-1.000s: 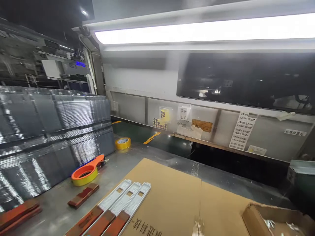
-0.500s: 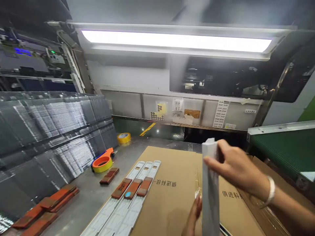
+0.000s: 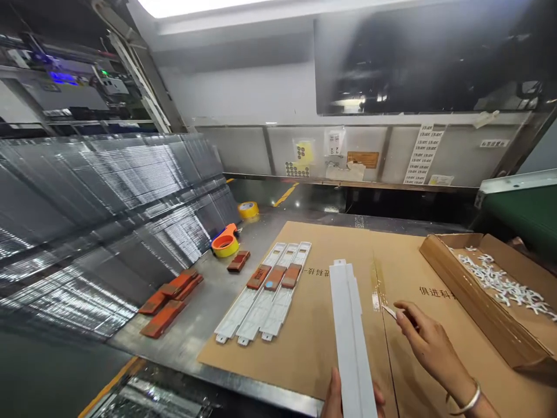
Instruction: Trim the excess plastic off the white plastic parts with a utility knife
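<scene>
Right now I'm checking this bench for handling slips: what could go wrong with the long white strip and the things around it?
The left hand grips only the near end of the long white strip, so the far end could swing or sag. The right hand pinches a small thin piece close beside the strip and could nudge it. The open cardboard box of small white parts sits at the right, where an arm might catch it.
</scene>
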`<state>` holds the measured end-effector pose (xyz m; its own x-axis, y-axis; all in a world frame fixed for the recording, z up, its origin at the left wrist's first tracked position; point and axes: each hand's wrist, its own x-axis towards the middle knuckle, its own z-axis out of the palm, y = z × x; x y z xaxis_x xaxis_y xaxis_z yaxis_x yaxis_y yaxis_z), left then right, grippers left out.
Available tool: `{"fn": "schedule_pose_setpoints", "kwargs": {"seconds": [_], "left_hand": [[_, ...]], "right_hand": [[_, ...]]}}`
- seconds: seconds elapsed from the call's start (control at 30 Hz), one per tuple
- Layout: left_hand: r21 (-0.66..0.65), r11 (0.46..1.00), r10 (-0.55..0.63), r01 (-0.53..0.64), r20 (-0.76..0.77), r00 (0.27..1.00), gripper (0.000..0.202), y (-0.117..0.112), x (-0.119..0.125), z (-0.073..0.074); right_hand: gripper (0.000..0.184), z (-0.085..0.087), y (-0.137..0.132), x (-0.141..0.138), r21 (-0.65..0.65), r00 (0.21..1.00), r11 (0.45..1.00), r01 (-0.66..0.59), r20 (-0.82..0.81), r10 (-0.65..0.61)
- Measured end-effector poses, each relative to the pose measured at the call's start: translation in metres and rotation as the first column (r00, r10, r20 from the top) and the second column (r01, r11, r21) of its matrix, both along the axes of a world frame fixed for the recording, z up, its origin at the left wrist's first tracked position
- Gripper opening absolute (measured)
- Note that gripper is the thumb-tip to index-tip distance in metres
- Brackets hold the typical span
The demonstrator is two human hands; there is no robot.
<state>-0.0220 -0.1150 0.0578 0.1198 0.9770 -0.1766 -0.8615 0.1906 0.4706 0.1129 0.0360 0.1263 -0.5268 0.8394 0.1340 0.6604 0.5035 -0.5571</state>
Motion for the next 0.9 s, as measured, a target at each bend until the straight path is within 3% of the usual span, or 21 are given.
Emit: {"fn": "schedule_pose_setpoints", "kwargs": {"seconds": [0.17, 0.33, 0.5, 0.67, 0.83, 0.9], "left_hand": [[-0.138, 0.99, 0.002, -0.007, -0.035, 0.999, 0.084, 0.002, -0.001, 0.005], [-0.25, 0.968, -0.031, 0.01, -0.082, 0.996, 0.084, 0.002, 0.001, 0.018], [-0.267, 0.964, -0.012, -0.007, -0.069, 0.998, 0.077, -0.002, -0.001, 0.032], [-0.312, 0.95, 0.02, -0.029, -0.032, 0.999, 0.077, -0.004, -0.003, 0.029], [-0.323, 0.946, 0.003, -0.006, -0.011, 1.0, 0.079, -0.004, -0.002, 0.029], [-0.315, 0.949, 0.002, -0.008, -0.019, 1.0, 0.079, -0.004, 0.002, 0.03]], "right_hand": [[0.038, -0.069, 0.01, 0.036, 0.193, 0.97, 0.978, 0.08, 0.209, -0.121], [0.034, -0.093, 0.005, 0.048, 0.276, 0.928, 0.96, 0.046, 0.343, -0.143], [0.033, -0.093, 0.0, 0.045, 0.323, 0.919, 0.946, 0.038, 0.359, -0.16], [0.036, -0.086, -0.004, 0.041, 0.33, 0.955, 0.94, 0.085, 0.242, -0.171], [0.036, -0.062, -0.034, 0.023, 0.233, 1.0, 0.972, 0.026, 0.006, -0.029], [0.033, -0.047, -0.053, 0.01, 0.132, 0.995, 0.991, -0.021, -0.09, 0.033]]}}
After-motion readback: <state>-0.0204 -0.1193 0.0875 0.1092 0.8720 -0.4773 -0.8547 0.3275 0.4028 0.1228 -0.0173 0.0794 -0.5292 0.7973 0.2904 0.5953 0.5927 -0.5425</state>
